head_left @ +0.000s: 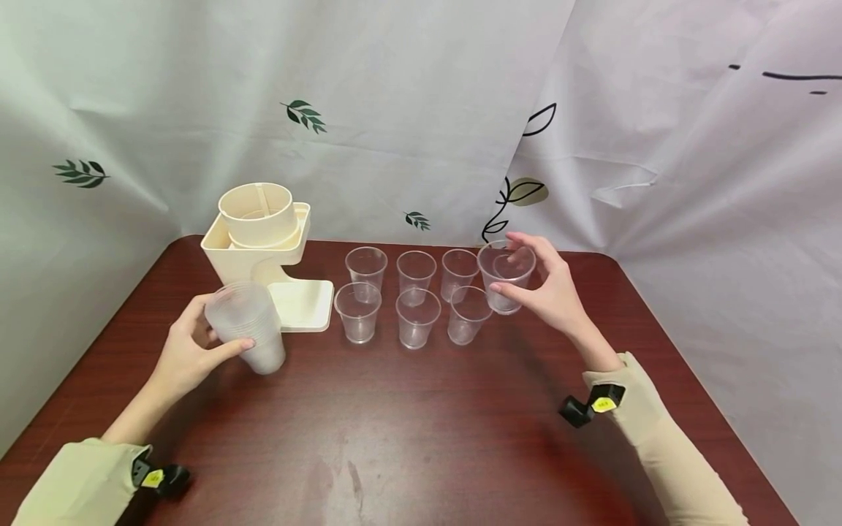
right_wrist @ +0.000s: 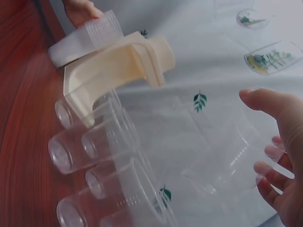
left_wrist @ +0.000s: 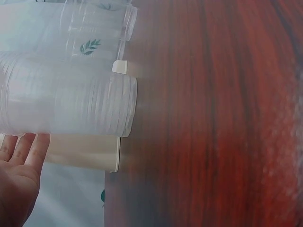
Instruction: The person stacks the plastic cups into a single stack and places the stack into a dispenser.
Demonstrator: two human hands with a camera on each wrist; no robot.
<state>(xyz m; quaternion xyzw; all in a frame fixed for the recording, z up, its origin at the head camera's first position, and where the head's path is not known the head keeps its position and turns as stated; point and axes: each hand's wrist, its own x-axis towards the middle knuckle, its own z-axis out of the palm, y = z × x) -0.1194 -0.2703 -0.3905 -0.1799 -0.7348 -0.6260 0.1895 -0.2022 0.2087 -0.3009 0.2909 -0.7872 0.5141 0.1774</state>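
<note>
On the left, my left hand (head_left: 184, 356) grips a thick stack of nested clear plastic cups (head_left: 248, 332), thumb across the front and fingers behind. The stack leans, mouth end up toward the hand. In the left wrist view the cup stack (left_wrist: 71, 99) lies across the picture above the fingers. My right hand (head_left: 551, 286) holds a single clear plastic cup (head_left: 505, 283) between thumb and fingers, beside the right end of the standing cups. That cup (right_wrist: 232, 161) shows faintly in the right wrist view. Several matching cups (head_left: 415, 321) stand upright in two rows of three.
A cream-coloured dispenser (head_left: 259, 252) with a round open top and a flat base plate (head_left: 302, 305) stands at the back left, behind the stack. The dark red wooden table (head_left: 408, 431) ends at a hanging white curtain (head_left: 395, 109) with leaf prints.
</note>
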